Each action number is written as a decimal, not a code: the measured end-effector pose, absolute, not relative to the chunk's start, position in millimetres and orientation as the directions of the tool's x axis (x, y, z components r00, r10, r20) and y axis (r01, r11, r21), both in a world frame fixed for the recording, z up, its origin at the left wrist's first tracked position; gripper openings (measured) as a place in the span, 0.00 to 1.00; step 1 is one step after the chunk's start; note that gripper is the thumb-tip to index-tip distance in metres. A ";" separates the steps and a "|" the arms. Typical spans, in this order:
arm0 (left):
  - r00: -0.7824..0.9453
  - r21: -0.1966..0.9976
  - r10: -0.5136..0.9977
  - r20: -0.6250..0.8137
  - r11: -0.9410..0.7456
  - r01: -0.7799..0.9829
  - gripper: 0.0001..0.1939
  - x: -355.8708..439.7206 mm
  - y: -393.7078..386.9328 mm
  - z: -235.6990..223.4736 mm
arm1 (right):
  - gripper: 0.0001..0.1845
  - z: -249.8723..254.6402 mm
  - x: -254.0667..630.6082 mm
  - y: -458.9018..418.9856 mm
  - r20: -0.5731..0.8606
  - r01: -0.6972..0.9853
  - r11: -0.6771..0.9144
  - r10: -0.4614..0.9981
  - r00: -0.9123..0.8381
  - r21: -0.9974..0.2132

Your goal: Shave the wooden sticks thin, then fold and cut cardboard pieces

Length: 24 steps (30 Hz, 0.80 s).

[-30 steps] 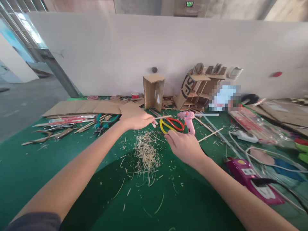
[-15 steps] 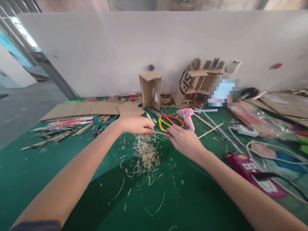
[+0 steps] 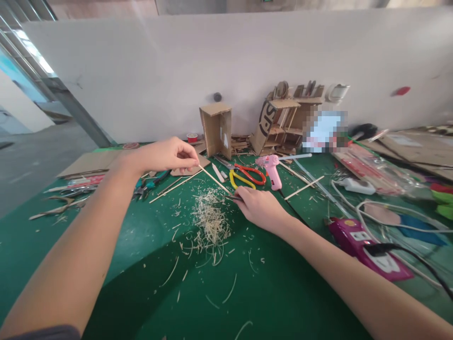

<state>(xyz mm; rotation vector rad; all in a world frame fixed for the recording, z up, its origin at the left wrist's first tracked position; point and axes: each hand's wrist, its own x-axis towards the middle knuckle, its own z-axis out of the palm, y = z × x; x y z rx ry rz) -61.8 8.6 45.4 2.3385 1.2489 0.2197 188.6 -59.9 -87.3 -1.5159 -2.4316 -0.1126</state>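
Note:
Between finger and thumb, my left hand [image 3: 175,156] pinches one end of a thin wooden stick [image 3: 214,179], which slants down to the right. My right hand [image 3: 260,207] is closed around a thin dark blade [image 3: 235,198] at the stick's lower end; the fingers hide most of it. A heap of pale wood shavings [image 3: 211,219] lies on the green table below the stick. Just beyond my right hand are scissors [image 3: 244,175] with red and yellow handles, a white pen-like tool [image 3: 218,173] and a pink glue gun [image 3: 272,171].
An upright cardboard box [image 3: 216,130] and a cardboard shelf [image 3: 279,123] stand against the pale wall. Flat cardboard [image 3: 88,164] and pliers [image 3: 143,189] lie at left. On the right are a purple power strip [image 3: 368,250], cables and plastic-wrapped packs [image 3: 375,167].
My left hand has moved left and up along the stick, away from my right hand, so a long length shows between them. My right hand stays near its place. The view has shifted slightly.

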 end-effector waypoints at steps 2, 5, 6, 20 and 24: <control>0.574 0.557 0.818 0.027 -0.489 0.671 0.13 -55.8 6.9 41.0 | 0.11 -87.3 187.4 -60.4 0.288 0.876 0.467 0.861 -0.420 -0.119; 0.577 0.649 0.798 0.173 -0.533 0.543 0.11 -42.7 4.8 34.2 | 0.12 -87.4 186.0 -61.2 0.306 0.849 0.506 0.841 -0.447 -0.151; 0.579 0.664 0.790 0.200 -0.544 0.513 0.11 -38.6 3.6 33.0 | 0.13 -87.1 185.7 -61.4 0.309 0.844 0.514 0.836 -0.453 -0.152; 0.582 0.657 0.779 0.233 -0.567 0.497 0.10 -30.3 -6.9 39.3 | 0.16 -83.2 190.0 -61.4 0.407 0.819 0.570 0.764 -0.501 -0.062; 0.631 0.665 0.739 0.235 -0.596 0.450 0.10 -28.1 -5.5 36.2 | 0.17 -80.9 186.6 -61.5 0.480 0.823 0.569 0.724 -0.495 -0.010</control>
